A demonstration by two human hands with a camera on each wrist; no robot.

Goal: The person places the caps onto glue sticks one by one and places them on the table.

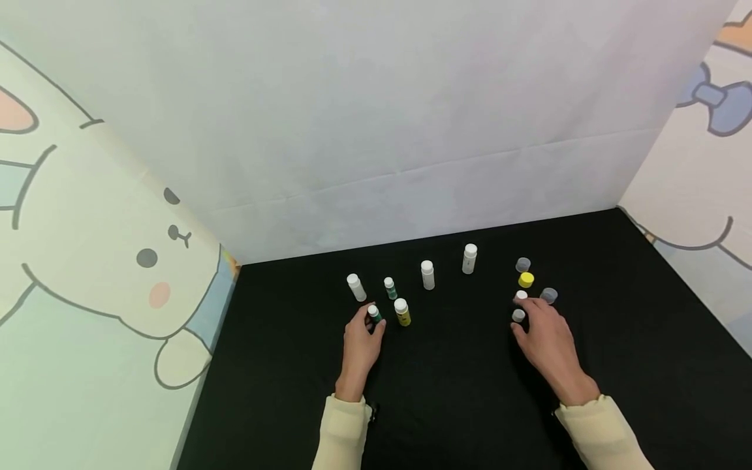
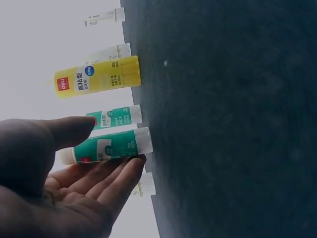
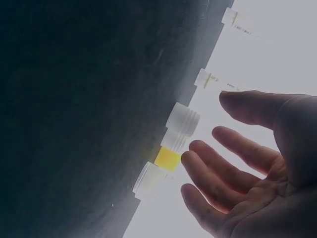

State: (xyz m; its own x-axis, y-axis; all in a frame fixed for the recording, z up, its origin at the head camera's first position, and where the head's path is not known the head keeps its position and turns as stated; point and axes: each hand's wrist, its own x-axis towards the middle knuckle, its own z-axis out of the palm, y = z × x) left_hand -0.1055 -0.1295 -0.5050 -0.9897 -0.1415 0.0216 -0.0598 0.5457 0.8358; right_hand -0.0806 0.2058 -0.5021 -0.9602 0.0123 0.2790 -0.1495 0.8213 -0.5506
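Observation:
A green glue stick (image 1: pixel 375 314) stands upright on the black table, between the thumb and fingers of my left hand (image 1: pixel 360 339). In the left wrist view, the fingers lie along one side of this green glue stick (image 2: pixel 111 147), fairly straight, and the thumb extends on the other side. Just beyond are a second green glue stick (image 1: pixel 391 288) and a yellow glue stick (image 1: pixel 402 313). My right hand (image 1: pixel 548 336) spreads loosely beside small caps, a white cap (image 1: pixel 521 296) near its fingertips and another white cap (image 1: pixel 518 316) near the thumb. Nothing sits in its grasp.
White glue sticks stand behind: one at the left (image 1: pixel 356 288), one in the middle (image 1: pixel 427 275) and one farther back (image 1: pixel 469 259). A yellow cap (image 1: pixel 526 280) and two translucent caps (image 1: pixel 523 264) (image 1: pixel 549 295) lie at the right. A pale wall borders the black table (image 1: pixel 446 391).

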